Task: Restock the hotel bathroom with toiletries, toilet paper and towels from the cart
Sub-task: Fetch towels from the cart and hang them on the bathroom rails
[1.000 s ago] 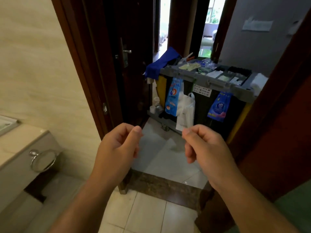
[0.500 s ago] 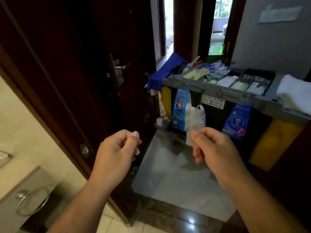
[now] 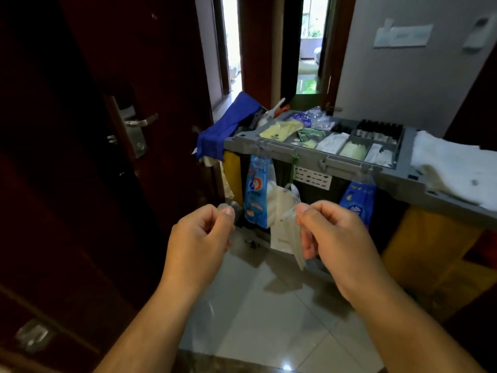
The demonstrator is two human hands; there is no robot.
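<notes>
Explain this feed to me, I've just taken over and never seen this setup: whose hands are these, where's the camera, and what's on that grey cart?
There is no machine: a person wears one wide-angle camera on the head, looking forward and down at their bare hands. The left hand pinches what looks like a small clear scrap; the right hand pinches a clear plastic wrapper. Ahead stands the grey cart. Its top tray holds compartments of small packets; white towels lie on its right end, a blue cloth drapes its left end, and blue packs hang from the front.
</notes>
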